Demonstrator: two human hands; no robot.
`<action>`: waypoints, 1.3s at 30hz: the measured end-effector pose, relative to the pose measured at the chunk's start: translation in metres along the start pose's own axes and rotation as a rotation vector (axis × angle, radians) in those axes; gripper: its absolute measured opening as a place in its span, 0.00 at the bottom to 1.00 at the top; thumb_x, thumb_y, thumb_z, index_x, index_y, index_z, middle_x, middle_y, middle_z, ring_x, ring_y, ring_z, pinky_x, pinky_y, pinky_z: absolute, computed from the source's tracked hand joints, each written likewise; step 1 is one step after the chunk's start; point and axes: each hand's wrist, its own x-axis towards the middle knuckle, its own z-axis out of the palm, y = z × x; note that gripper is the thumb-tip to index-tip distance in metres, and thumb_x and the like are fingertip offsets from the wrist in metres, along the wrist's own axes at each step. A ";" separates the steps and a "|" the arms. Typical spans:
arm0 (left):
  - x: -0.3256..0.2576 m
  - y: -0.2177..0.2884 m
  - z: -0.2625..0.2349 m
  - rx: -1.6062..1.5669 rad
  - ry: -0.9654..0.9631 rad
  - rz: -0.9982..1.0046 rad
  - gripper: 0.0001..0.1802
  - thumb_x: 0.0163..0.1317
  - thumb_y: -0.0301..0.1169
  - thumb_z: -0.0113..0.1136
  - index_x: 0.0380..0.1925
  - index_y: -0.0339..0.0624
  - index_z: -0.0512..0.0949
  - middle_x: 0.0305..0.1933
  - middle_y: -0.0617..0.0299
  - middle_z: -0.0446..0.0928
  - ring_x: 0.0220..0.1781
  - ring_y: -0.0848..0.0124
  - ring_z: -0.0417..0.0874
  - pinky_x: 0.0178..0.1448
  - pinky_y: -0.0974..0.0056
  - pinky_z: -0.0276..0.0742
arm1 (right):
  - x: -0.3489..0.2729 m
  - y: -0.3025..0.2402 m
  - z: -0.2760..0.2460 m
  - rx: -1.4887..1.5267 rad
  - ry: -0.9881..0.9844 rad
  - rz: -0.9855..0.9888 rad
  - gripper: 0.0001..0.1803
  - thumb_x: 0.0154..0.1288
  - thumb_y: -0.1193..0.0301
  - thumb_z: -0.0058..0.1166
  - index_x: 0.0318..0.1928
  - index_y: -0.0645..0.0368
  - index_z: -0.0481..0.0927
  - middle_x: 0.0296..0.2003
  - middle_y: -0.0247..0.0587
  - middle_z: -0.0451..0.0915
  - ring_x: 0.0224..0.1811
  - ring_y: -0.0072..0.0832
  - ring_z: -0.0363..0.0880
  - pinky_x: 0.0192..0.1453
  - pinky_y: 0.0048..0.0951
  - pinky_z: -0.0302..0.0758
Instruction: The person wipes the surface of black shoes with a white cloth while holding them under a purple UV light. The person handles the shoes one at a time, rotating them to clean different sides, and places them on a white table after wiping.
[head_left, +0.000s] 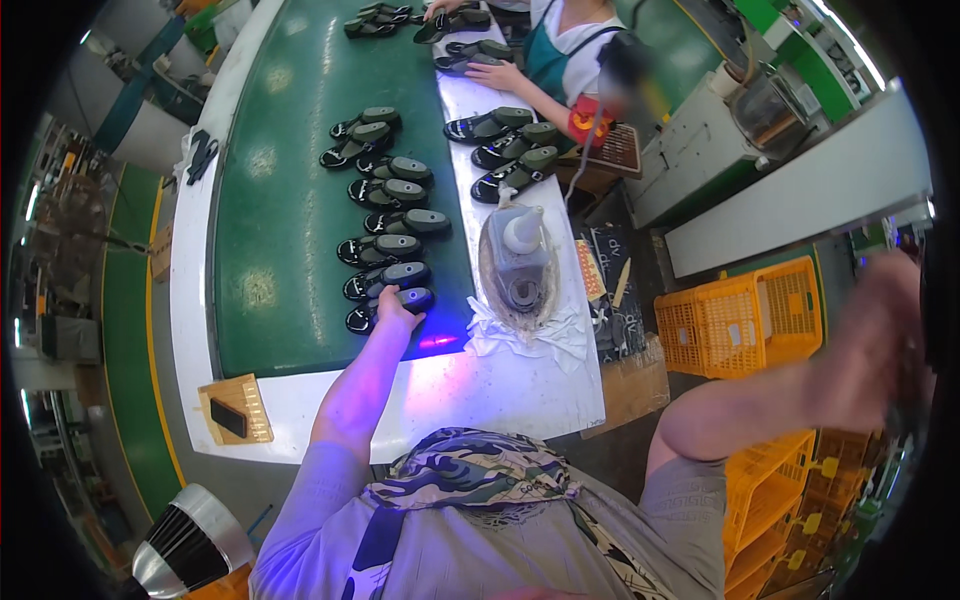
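Note:
My left hand (pixel 397 308) grips the nearest black shoe (pixel 363 320) near its heel, where a grey-green last fills the shoe. This shoe lies at the near end of a row on the green table surface (pixel 290 300). Just beyond it is another black shoe (pixel 372 284) of the same kind, and several more stretch away toward the far end. Raised at the far right, my right hand (pixel 885 320) is smeared by motion. Whether it holds anything is not visible.
On the white strip stand several shoes (pixel 505 150), a tray with a white bottle (pixel 522 235) and crumpled cloth (pixel 535 335). A co-worker's hand (pixel 497 75) touches shoes at the far end. Orange crates (pixel 700 330) stand right; a phone (pixel 228 416) lies near left; a lamp (pixel 190 540) is below.

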 end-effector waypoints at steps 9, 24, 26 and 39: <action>0.015 0.004 -0.025 0.041 -0.148 0.083 0.24 0.56 0.38 0.52 0.56 0.55 0.69 0.57 0.57 0.72 0.60 0.53 0.73 0.66 0.36 0.55 | -0.053 0.152 -0.126 -0.168 0.266 0.548 0.04 0.66 0.73 0.53 0.41 0.55 0.75 0.39 0.47 0.82 0.42 0.38 0.83 0.49 0.47 0.79; -0.039 -0.026 -0.147 -0.213 -0.699 0.087 0.27 0.53 0.25 0.56 0.55 0.32 0.67 0.53 0.47 0.74 0.58 0.49 0.76 0.67 0.45 0.69 | -0.155 0.268 -0.268 -0.422 0.602 1.037 0.06 0.65 0.69 0.58 0.32 0.52 0.74 0.29 0.35 0.81 0.28 0.25 0.79 0.35 0.32 0.77; -0.062 -0.026 -0.164 -0.197 -0.728 0.130 0.31 0.52 0.25 0.56 0.59 0.33 0.65 0.58 0.45 0.73 0.61 0.49 0.74 0.67 0.44 0.69 | -0.153 0.265 -0.257 -0.398 0.572 1.032 0.04 0.66 0.69 0.55 0.35 0.53 0.75 0.31 0.36 0.82 0.31 0.26 0.80 0.37 0.34 0.77; -0.195 -0.022 -0.186 -0.149 -0.837 0.327 0.41 0.58 0.41 0.61 0.68 0.37 0.57 0.67 0.51 0.67 0.67 0.55 0.69 0.75 0.49 0.58 | -0.142 0.276 -0.215 -0.415 0.489 1.038 0.04 0.66 0.69 0.55 0.34 0.55 0.77 0.29 0.39 0.81 0.26 0.28 0.79 0.28 0.29 0.77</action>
